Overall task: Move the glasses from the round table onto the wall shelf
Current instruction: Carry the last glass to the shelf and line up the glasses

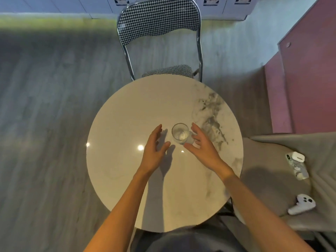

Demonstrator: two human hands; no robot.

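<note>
Grey wood-grain floor (pixel 54 115), seen from above, with a pink wall (pixel 309 73) at the right. A round, marble-patterned worktop (pixel 138 110) stands at centre, with dark veining on its right part. One clear glass (pixel 180 133) stands upright on the worktop, slightly right of its centre.

Left hand (pixel 154 151): above the worktop, to the left of the glass and apart from it; fingers (pixel 157 130) spread and loosely extended, holding nothing.

Right hand (pixel 203 148): just beside the glass on its right; fingers (pixel 197 130) open and curved towards the glass wall, thumb reaching under its near side. Whether the fingertips touch the glass cannot be told; the grip is not closed round it.

Both bare forearms reach in from the bottom edge, over the near part of the worktop.

Beyond the worktop: a chair (pixel 158 20) with chrome tube frame and houndstooth back and seat, the seat partly tucked under the far rim.

Right of the worktop: a grey seat (pixel 263 160) carrying a small white case (pixel 298 156), a phone (pixel 298 169) lying just beside it, and a white controller (pixel 302 204) nearer the viewer.
</note>
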